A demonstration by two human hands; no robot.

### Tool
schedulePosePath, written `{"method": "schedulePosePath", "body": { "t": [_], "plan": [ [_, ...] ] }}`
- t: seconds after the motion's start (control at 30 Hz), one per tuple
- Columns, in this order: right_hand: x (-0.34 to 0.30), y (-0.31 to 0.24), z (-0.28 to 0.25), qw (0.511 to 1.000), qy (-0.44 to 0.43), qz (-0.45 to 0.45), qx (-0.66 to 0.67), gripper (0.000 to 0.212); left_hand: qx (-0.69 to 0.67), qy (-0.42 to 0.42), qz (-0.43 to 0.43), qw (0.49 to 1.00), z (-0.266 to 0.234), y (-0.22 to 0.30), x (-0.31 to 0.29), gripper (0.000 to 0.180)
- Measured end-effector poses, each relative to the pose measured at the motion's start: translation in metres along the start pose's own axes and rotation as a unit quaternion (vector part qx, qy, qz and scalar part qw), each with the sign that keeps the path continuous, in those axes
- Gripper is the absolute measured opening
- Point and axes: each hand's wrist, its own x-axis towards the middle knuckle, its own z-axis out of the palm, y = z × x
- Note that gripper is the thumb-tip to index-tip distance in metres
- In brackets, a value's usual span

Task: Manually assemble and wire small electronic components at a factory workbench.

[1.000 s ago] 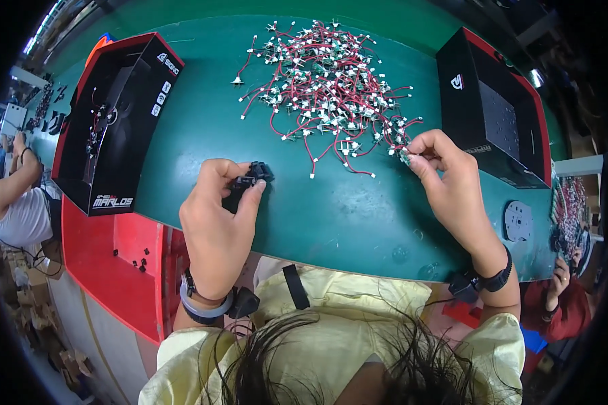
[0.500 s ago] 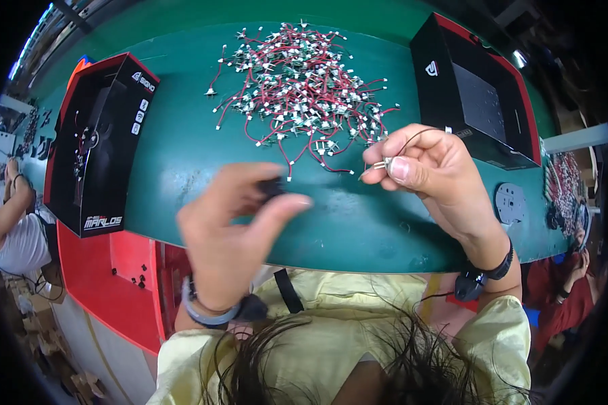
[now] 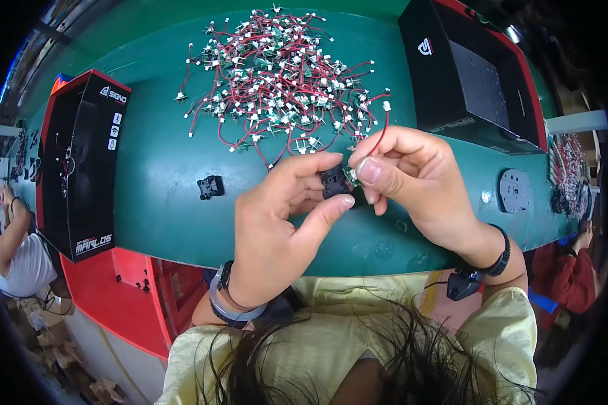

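Note:
My left hand (image 3: 277, 216) pinches a small black plastic part (image 3: 332, 182) between thumb and fingers. Held by my right hand (image 3: 419, 179) is a small green circuit board (image 3: 351, 177), its red wire (image 3: 383, 131) rising past the fingers to a white connector. The two pieces meet in front of me, the board at the black part's right side; whether it sits inside, I cannot tell. To the left of my left hand, a second black plastic part (image 3: 210, 187) lies on the green table (image 3: 162, 158). Beyond both hands spreads a heap of wired circuit boards (image 3: 277, 81).
Open black boxes stand at left (image 3: 81, 169) and right (image 3: 442, 81), the left one holding a few wired pieces. A dark round-ended plate (image 3: 514, 191) lies at the right. Below the table's left edge is a red bin (image 3: 108, 297) with small black parts. Other people work at both sides.
My left hand has moved right and brought the black part against the circuit board in my right hand. The red wire now points upward. A second black part shows on the table.

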Motion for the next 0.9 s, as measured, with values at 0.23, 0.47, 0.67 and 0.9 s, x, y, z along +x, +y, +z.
{"method": "schedulePosePath", "body": {
  "t": [0.23,0.47,0.67,0.9],
  "plan": [
    [-0.002,-0.001,0.007,0.999,0.02,0.01,-0.04,0.013,0.044,0.055,0.043,0.997,0.002,0.0,-0.002,0.035],
    [-0.002,0.009,0.012,0.998,0.049,-0.025,-0.001,0.011,0.063,0.059,0.059,0.995,0.002,0.001,-0.002,0.036],
    [0.004,0.019,0.012,0.994,0.054,-0.091,-0.012,0.009,0.056,0.052,0.057,0.995,0.001,0.001,-0.003,0.037],
    [0.004,0.023,0.015,0.983,0.068,-0.143,-0.095,0.009,0.081,0.026,0.054,0.995,-0.001,0.002,-0.003,0.038]
  ]
}}
